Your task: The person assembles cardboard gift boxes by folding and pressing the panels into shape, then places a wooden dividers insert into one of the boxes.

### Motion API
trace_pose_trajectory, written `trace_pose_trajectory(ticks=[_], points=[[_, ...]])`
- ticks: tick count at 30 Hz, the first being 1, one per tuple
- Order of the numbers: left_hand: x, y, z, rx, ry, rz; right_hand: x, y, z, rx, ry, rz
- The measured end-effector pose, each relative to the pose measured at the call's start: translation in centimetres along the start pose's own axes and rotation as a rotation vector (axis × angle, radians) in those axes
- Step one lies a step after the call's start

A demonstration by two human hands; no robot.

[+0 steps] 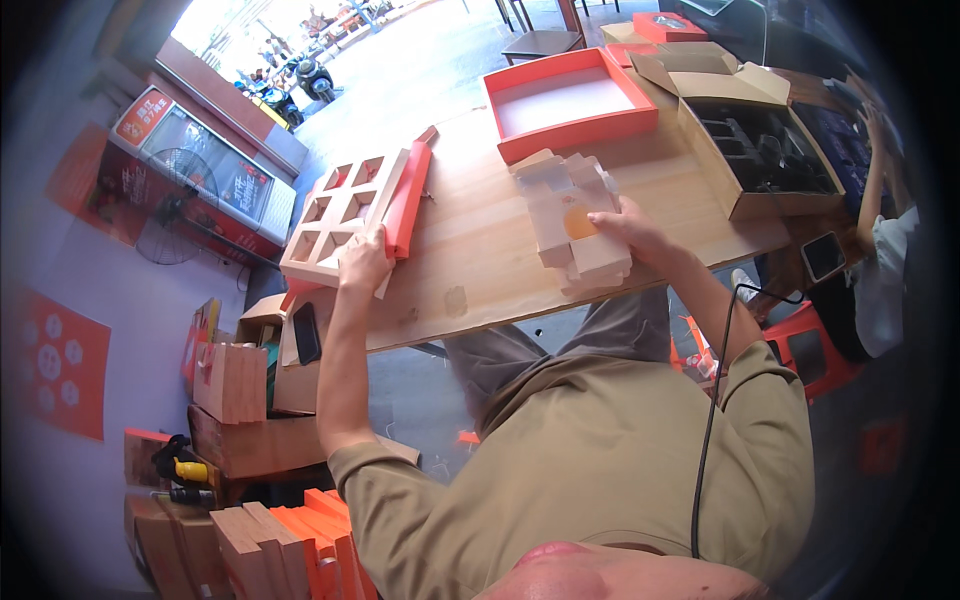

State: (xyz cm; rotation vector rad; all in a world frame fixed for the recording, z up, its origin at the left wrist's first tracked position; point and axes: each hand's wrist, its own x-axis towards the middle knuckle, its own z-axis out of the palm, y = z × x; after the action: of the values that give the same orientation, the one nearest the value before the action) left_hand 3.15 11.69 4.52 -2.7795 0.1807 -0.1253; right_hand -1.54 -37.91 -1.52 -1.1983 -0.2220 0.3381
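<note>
Head view: left hand [363,262] on divider tray [338,215], right hand [630,228] on cardboard insert [570,215].

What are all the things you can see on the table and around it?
Divider insert: one, beige, six square holes, table's left end, under left hand.
Red lid: one, beside the divider insert.
Folded insert: one, beige, table middle, under right hand.
Red tray: one, white inside, far side of table.
Carton: one, brown, open, table's right end.
Table: one, pale wood.
Flat box stacks: several, brown and orange, floor at left.
Left hand: on divider insert.
Right hand: on folded insert.
</note>
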Motion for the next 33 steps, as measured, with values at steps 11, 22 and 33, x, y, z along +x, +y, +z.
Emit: trace_pose_trajectory(ticks=[11, 22, 33], points=[[0.8, -6.9, -8.8, -0.242, 0.149, 0.0, 14.2, 2.4, 11.9, 0.138, -0.294, 0.076], [0.4, -4.2, -9.2, -0.294, 0.152, -0.076, 34.4, 8.9, 28.2, -0.215, 0.029, -0.076], [-1.4, 1.4, -0.1, -0.232, 0.107, -0.09, 27.9, 7.4, 17.5, -0.805, -0.329, -0.198]])
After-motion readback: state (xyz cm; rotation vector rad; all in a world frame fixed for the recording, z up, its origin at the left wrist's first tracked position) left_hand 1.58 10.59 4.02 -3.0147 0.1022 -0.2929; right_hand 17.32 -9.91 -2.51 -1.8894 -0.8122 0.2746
